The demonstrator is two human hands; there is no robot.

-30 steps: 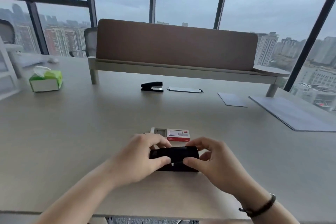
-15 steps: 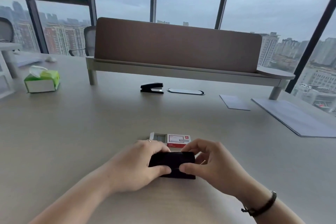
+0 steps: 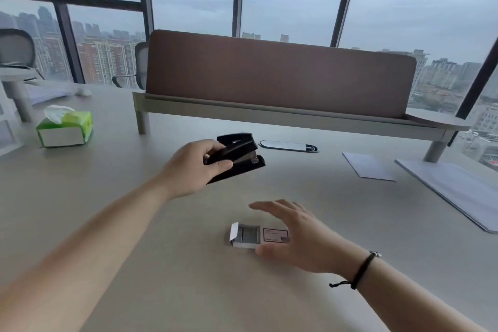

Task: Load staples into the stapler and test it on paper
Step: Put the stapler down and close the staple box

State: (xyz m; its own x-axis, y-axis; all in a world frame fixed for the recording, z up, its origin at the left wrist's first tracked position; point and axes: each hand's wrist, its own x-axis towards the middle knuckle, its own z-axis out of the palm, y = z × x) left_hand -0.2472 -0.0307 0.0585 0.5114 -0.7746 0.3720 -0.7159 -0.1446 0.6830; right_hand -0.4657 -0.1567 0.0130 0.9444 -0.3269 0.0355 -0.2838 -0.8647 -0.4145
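1. The stapler (image 3: 234, 159) is riding in the air above the desk (image 3: 80, 197), tilted, with the left hand (image 3: 192, 170) wrapping fingers and thumb around its rear half. It looks closed, though that is hard to confirm.
2. A second black stapler (image 3: 235, 136) is sitting just behind it on the desk.
3. The right hand (image 3: 293, 234) is hovering, fingers spread wide and holding nothing, over the staple box (image 3: 258, 235), whose tray is sliding out with staples showing.
4. Judgement: loading looks finished; next comes carrying the stapler to the paper (image 3: 369, 166), well off to the right.
5. Half a second ago both hands were pressing the stapler low beside the box; now they are parting.
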